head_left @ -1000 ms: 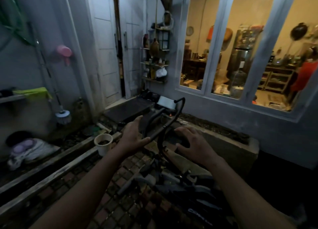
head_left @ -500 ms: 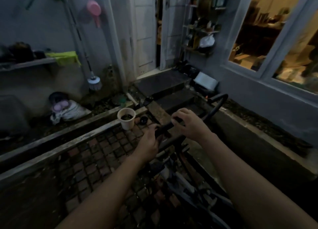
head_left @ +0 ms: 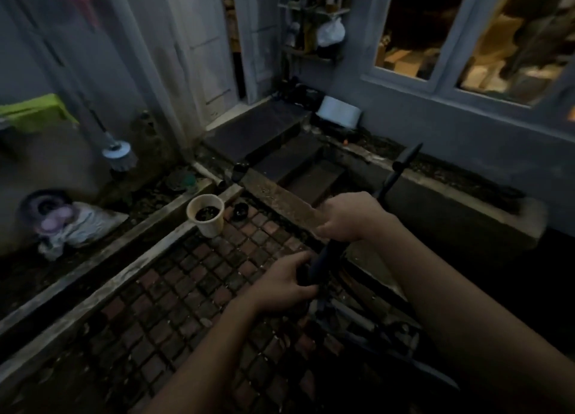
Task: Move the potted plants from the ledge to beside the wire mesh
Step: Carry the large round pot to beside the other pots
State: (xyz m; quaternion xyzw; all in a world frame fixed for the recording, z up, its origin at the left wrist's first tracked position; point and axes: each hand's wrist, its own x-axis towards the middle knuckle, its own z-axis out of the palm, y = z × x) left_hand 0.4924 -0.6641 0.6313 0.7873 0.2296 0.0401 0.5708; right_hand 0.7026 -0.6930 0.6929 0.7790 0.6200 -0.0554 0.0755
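Note:
A white pot (head_left: 206,215) with dark soil stands on the corner of the wire mesh (head_left: 186,292) that covers the brick floor, against a concrete kerb. A small black pot (head_left: 240,210) sits just right of it. A black curved bar (head_left: 395,177) of a dark metal frame rises in front of me. My right hand (head_left: 348,217) is closed around the bar higher up. My left hand (head_left: 284,284) grips the same bar lower down. The frame's lower part lies in shadow at bottom right.
A concrete ledge (head_left: 460,202) runs along the wall under the lit window. Dark steps (head_left: 264,133) lead to a white door. A brush (head_left: 119,155) leans on the left wall above a white bag (head_left: 77,227). A concrete kerb (head_left: 102,289) borders the mesh on the left.
The view has tilted further down and left. Both hands went from open near the black bar to closed on it, and the bar has swung to the right.

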